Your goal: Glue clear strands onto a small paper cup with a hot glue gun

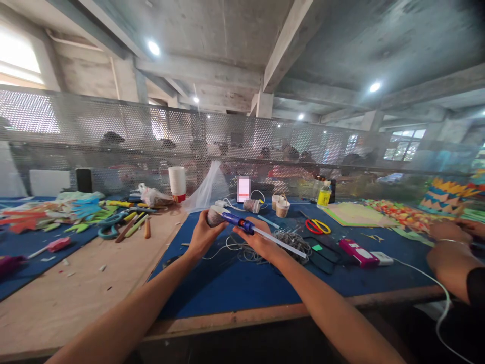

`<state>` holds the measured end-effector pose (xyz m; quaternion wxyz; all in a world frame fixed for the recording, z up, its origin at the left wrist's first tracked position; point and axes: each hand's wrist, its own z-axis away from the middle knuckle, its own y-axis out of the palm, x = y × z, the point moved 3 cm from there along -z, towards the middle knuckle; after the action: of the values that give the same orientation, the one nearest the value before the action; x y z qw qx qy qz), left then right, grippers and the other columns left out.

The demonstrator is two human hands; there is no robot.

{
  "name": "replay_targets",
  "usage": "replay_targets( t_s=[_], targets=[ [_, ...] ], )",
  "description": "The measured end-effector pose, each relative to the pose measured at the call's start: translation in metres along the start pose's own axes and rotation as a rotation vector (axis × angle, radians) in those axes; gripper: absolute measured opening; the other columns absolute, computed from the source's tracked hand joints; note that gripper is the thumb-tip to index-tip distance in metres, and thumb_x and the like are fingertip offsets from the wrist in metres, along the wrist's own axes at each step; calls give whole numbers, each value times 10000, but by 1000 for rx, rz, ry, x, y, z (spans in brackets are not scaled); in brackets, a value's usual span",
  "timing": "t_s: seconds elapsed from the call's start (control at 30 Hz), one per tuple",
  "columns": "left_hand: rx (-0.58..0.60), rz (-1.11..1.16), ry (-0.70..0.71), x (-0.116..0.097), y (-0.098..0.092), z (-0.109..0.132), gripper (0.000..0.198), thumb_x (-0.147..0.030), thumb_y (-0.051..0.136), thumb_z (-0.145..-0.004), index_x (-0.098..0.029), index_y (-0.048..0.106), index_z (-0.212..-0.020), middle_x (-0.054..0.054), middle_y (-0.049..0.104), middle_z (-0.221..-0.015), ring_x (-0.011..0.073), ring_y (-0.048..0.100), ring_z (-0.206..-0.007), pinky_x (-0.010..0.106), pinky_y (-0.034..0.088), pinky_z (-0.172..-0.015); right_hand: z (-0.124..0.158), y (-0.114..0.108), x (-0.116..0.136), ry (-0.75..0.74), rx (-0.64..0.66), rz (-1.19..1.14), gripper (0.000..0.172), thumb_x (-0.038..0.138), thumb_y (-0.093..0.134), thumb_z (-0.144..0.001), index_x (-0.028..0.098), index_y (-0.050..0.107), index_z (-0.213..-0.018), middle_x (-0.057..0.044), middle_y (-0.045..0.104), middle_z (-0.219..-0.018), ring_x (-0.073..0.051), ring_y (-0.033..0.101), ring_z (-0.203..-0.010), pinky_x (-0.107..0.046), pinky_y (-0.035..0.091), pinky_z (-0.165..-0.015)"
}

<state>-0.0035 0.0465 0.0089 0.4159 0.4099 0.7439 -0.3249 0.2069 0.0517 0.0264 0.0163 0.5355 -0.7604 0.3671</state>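
Note:
My left hand (202, 233) grips a small round grey piece (215, 215) held up over the blue mat (235, 283). My right hand (256, 241) holds a blue glue gun (239, 223) with a clear glue stick (282, 241) sticking out behind it toward the right. The gun's tip touches the grey piece. A tangle of grey twine (257, 248) lies on the mat just below and behind my hands.
Red and yellow scissors (317, 226), small cups (281, 206), a yellow bottle (324, 196), a pink glue gun (358, 253) and its white cord lie on the mat. Coloured paper cut-outs and tools sit left. Another person's hands (449, 242) work at right. A mesh fence stands behind.

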Motion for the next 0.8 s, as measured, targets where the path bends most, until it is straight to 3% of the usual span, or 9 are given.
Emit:
replay_targets(
  t_s=[0.23, 0.8],
  targets=[
    [13, -97, 29, 5, 0, -3, 731, -554, 837, -664, -167, 588, -1232, 97, 705, -1097, 287, 675, -989, 411, 521, -883, 1, 1, -1, -42, -13, 95, 324, 492, 623, -995, 217, 648, -825, -27, 658, -764, -184, 593, -680, -316, 468, -631],
    [2, -30, -29, -3, -2, 1, 681, -504, 861, -621, -182, 620, -1171, 65, 713, -990, 280, 681, -922, 389, 519, -844, 3, -2, 0, -48, -16, 156, 376, 547, 580, -1014, 215, 646, -851, -24, 694, -806, -170, 617, -707, -270, 403, -643]
  ],
)
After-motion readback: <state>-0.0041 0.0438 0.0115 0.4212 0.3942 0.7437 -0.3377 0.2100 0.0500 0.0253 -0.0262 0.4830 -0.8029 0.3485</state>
